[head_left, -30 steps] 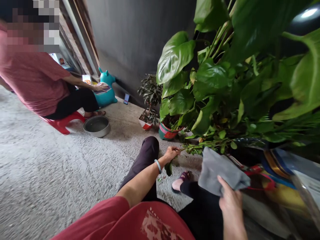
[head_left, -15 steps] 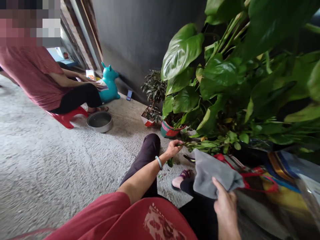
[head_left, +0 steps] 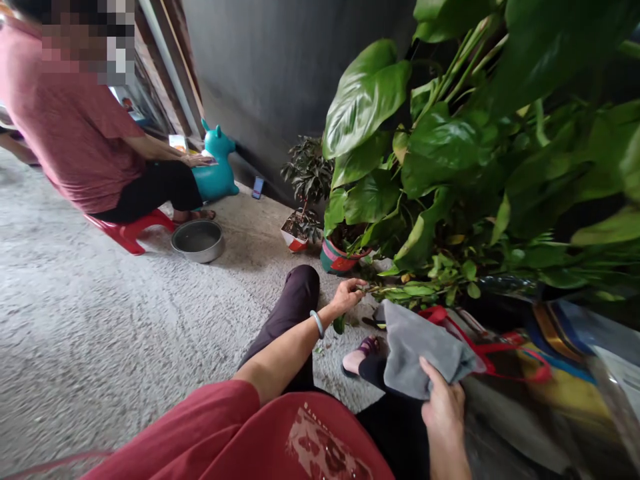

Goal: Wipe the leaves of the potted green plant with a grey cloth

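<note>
My left hand [head_left: 347, 296], with a bangle on the wrist, reaches to the end of a thin leafy plant stem [head_left: 387, 291]. Its fingers are closed in a pinch at the stem's tip. My right hand [head_left: 444, 403] grips a grey cloth [head_left: 417, 350], thumb on top, over my right leg. The cloth hangs spread below the stem's leaves, apart from my left hand. Above both hands, big green leaves [head_left: 370, 100] fill the right side. Beside my left hand stands a green and red plant pot [head_left: 340, 259].
A smaller potted plant [head_left: 297, 230] stands by the dark wall. At left a person [head_left: 95, 133] sits on a red stool [head_left: 133, 233], hands on a turquoise animal toy [head_left: 217, 170]. A grey basin [head_left: 199, 241] is on the concrete floor. Bags with red straps [head_left: 493, 347] lie at right.
My right hand and the cloth have shifted slightly left. My left hand stays at the stem. The seated person's torso and hands have moved a little.
</note>
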A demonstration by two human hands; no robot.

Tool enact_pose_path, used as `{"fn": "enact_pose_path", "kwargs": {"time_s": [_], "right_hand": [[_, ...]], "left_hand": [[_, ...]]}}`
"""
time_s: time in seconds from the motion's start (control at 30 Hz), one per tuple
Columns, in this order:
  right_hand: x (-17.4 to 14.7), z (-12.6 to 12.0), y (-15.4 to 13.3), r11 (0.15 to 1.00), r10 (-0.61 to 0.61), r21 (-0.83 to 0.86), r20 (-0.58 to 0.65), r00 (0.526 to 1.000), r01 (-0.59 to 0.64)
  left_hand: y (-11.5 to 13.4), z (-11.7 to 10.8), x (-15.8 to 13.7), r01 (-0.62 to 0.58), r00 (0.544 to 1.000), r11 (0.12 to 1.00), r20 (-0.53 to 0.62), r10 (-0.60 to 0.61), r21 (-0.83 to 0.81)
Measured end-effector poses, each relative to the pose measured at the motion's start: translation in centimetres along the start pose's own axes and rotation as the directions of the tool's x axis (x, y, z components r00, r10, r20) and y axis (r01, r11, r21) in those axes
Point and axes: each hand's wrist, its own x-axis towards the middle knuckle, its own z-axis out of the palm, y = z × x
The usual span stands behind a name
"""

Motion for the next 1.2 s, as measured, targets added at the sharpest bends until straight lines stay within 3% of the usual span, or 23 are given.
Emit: {"fn": "enact_pose_path", "kwargs": {"time_s": [0.07, 0.2, 0.33, 0.47, 0.6, 0.67, 0.77, 0.87, 0.93, 1.03, 1.13, 1.2], "right_hand": [[0.1, -1.5, 0.1, 0.995, 0.061, 0.079, -0.091, 0.994, -0.054], [2.6, -3.1, -0.4, 0.976, 0.02, 0.215, -0.229, 0.973, 0.03], [4.5, -2.0, 0.8, 0.956, 0.041, 0.291, -0.19, 0.981, 0.016], [5.0, -1.6, 2.5, 0.929, 0.037, 0.37, -0.04, 0.999, -0.02], [5.5, -2.4, 3.4, 0.914, 0.043, 0.402, 0.028, 0.999, -0.051], [5.9, -2.8, 3.7, 0.906, 0.04, 0.421, 0.03, 0.999, -0.049], [6.4, -3.1, 4.0, 0.891, 0.044, 0.451, 0.04, 0.998, -0.058], [6.7, -3.2, 4.2, 0.875, 0.063, 0.477, 0.055, 0.997, -0.082], [6.7, -3.1, 4.2, 0.861, 0.084, 0.498, 0.068, 0.994, -0.107], [6.5, -2.9, 4.0, 0.848, 0.114, 0.508, 0.106, 0.988, -0.152], [6.1, -2.8, 3.8, 0.858, 0.095, 0.494, 0.116, 0.989, -0.14], [5.9, -2.8, 3.7, 0.858, 0.084, 0.498, 0.104, 0.991, -0.125]], "left_hand": [[-0.2, 0.0, -0.2, 0.012, 0.999, 0.997, 0.05, -0.016, 0.076], [-0.1, 0.2, -1.1, -0.075, 0.979, 0.974, 0.2, 0.032, 0.212], [0.6, 1.4, -2.0, -0.172, 0.952, 0.946, 0.293, 0.089, 0.273], [1.2, 3.6, -1.8, -0.15, 0.966, 0.945, 0.246, 0.077, 0.292], [1.6, 5.6, -0.6, 0.02, 0.984, 0.97, 0.17, -0.062, 0.242], [1.7, 6.1, -0.3, 0.074, 0.988, 0.943, 0.105, -0.114, 0.325], [1.5, 6.3, -0.4, 0.004, 0.998, 0.848, 0.05, -0.036, 0.531], [1.3, 6.7, -1.1, -0.112, 0.99, 0.701, 0.014, 0.143, 0.705], [1.4, 7.1, -1.4, -0.216, 0.953, 0.58, 0.039, 0.301, 0.786], [2.3, 7.6, -1.0, -0.438, 0.853, 0.419, 0.221, 0.472, 0.795], [3.3, 7.8, 0.0, -0.59, 0.755, 0.303, 0.379, 0.534, 0.749], [3.7, 7.9, 0.7, -0.627, 0.721, 0.249, 0.43, 0.543, 0.738]]}}
